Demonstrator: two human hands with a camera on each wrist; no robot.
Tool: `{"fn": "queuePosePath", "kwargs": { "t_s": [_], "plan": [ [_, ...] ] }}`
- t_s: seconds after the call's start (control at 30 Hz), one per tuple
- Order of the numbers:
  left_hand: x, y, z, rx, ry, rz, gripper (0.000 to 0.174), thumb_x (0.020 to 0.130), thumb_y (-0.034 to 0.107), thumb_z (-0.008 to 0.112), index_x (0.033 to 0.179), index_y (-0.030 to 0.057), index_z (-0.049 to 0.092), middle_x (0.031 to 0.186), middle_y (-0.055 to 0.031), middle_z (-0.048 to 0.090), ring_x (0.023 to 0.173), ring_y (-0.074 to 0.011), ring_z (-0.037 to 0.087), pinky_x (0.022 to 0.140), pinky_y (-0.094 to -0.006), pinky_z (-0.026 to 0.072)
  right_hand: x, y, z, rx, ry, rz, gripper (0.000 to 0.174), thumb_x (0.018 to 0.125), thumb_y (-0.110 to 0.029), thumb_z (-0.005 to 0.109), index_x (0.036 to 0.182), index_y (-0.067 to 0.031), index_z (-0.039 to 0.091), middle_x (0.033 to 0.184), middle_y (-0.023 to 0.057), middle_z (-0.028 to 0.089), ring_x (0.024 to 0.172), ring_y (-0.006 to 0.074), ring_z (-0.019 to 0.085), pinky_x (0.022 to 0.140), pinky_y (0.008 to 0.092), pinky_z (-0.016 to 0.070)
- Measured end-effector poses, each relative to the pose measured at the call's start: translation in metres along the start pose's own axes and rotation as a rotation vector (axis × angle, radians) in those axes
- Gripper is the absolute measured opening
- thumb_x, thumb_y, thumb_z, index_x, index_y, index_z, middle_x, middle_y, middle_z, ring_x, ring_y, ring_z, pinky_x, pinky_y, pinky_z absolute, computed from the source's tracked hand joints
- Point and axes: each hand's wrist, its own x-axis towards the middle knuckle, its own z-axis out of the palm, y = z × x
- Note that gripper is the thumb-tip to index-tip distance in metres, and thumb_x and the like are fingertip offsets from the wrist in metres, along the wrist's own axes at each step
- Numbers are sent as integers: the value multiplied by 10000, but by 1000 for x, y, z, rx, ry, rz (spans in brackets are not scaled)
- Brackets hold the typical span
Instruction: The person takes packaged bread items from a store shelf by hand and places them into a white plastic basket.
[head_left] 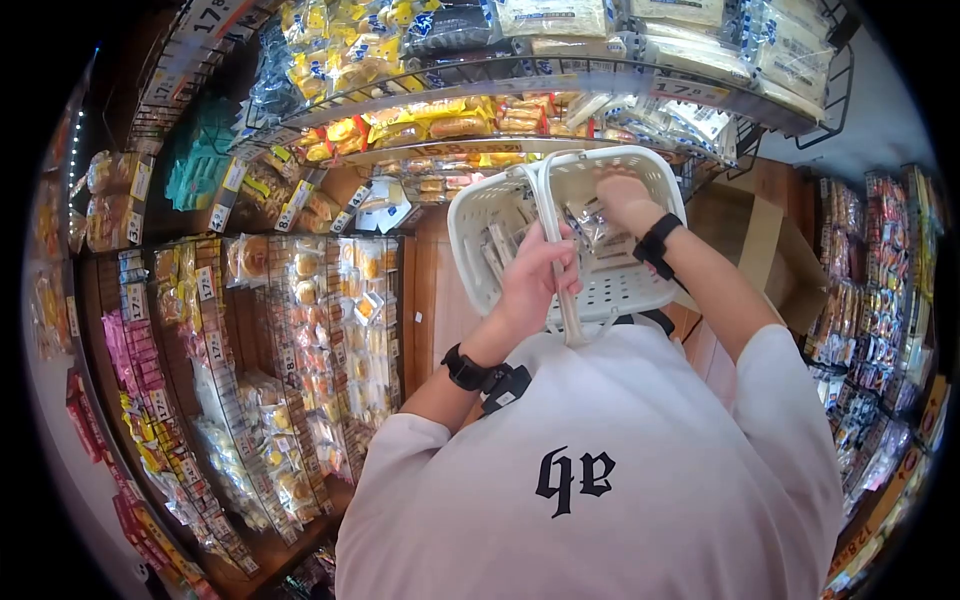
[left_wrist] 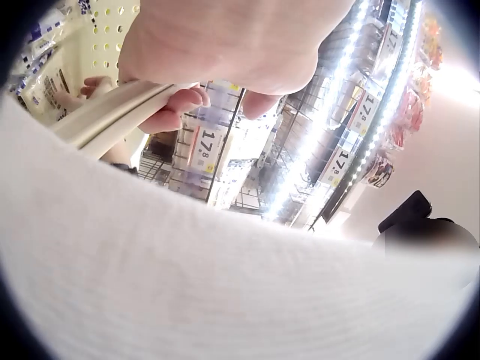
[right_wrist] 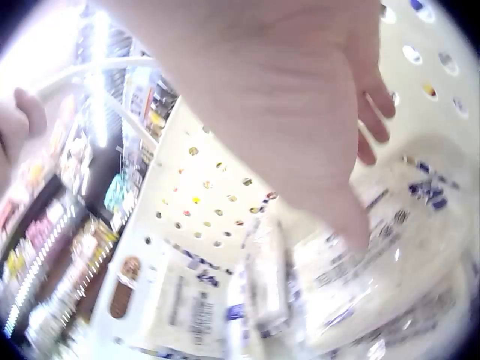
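My left hand (head_left: 532,285) grips the pale handles (head_left: 545,205) of a white plastic shopping basket (head_left: 464,240). In the left wrist view its fingers curl around the handle bars. The right hand (head_left: 622,198) reaches inside the basket at its right side, fingers extended and holding nothing. In the right wrist view that hand is above a large clear-wrapped pale package (right_wrist: 397,247) with blue print, thumb overlapping it. A flatter package (right_wrist: 187,300) and a narrow one (right_wrist: 266,281) stand beside it against the perforated basket wall (right_wrist: 202,172).
Wire shelves of packaged snacks (head_left: 510,115) are close ahead, with price tags (head_left: 690,90) on the edge. Hanging racks of wrapped buns (head_left: 305,330) line the left. An open cardboard box (head_left: 785,265) is right of the basket, and more snack racks (head_left: 870,270) stand beyond.
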Motion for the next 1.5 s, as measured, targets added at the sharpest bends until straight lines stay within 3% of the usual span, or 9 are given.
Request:
{"fn": "queuePosePath", "kwargs": {
  "t_s": [0.27, 0.4, 0.53, 0.73, 0.9, 1.03, 1.23, 1.47, 1.5],
  "plan": [
    [2, 1, 0, -9, 57, 3, 306, 857, 216, 520, 1132, 94, 465, 804, -18, 429, 644, -137, 434, 660, -327, 396, 1, -13, 9, -154, -772, -124, 862, 560, -203, 900, 1302, -20, 499, 1244, 125, 582, 1126, 294, 598, 959, 383, 488],
    [6, 3, 5, 0, 78, 0, 312, 858, 217, 519, 1136, 87, 461, 804, -18, 430, 642, -136, 429, 655, -324, 392, -22, -20, 22, -131, -436, -128, 744, 499, -218, 930, 1153, -13, 639, 1154, 126, 664, 1106, 275, 624, 911, 379, 516],
    [8, 3, 1, -13, 115, -6, 308, 865, 230, 518, 1137, 98, 458, 812, -9, 436, 639, -127, 418, 648, -322, 385, -5, -18, 24, 172, -889, 104, 411, 522, -179, 896, 859, -16, 726, 892, 165, 717, 866, 277, 705, 743, 375, 565],
    [5, 10, -11, 4, 142, 32, 224, 920, 250, 519, 1091, 118, 459, 895, 9, 463, 574, -86, 368, 563, -266, 354, -45, -25, -65, -85, -420, -111, 283, 559, -130, 790, 819, -40, 728, 762, 177, 686, 772, 333, 686, 699, 393, 559],
    [2, 13, -10, 121, 126, 79, 256, 923, 199, 556, 1127, 105, 433, 971, 6, 492, 557, -63, 349, 521, -229, 339, -95, -26, -203, 953, -424, 14, 497, 654, -93, 820, 1103, -3, 628, 936, 90, 702, 845, 154, 668, 771, 306, 532],
    [10, 0, -23, 163, 36, 41, 432, 892, 248, 656, 1203, 82, 406, 1095, -46, 543, 578, -75, 374, 534, -235, 376, -116, -26, -208, 1380, -305, 178, 518, 714, -33, 817, 1174, 4, 583, 1091, 46, 665, 944, 113, 617, 819, 292, 515],
    [9, -2, -1, 898, 152, 326, 681, 765, 218, 819, 1259, -8, 408, 1115, -103, 611, 871, -127, 608, 759, -275, 527, -108, -55, -170, 1101, -149, 132, 723, 721, -165, 839, 1296, 0, 434, 1124, 104, 623, 997, 154, 613, 836, 302, 524],
    [8, 5, -3, 515, 137, 241, 773, 657, 341, 888, 1177, -61, 481, 1113, -149, 634, 999, -180, 639, 845, -311, 522, -116, -53, -169, 1453, -285, 105, 733, 773, -115, 792, 1371, 6, 386, 1256, 103, 572, 1068, 162, 598, 872, 309, 511],
    [1, 18, 5, 448, 88, 192, 700, 718, 165, 852, 1256, -21, 445, 1133, -85, 623, 1025, -135, 607, 877, -283, 512, -117, -52, -170, 1448, -328, 156, 666, 793, -90, 773, 1356, 9, 431, 1219, 87, 601, 1043, 145, 607, 874, 291, 506]
  ]
}}
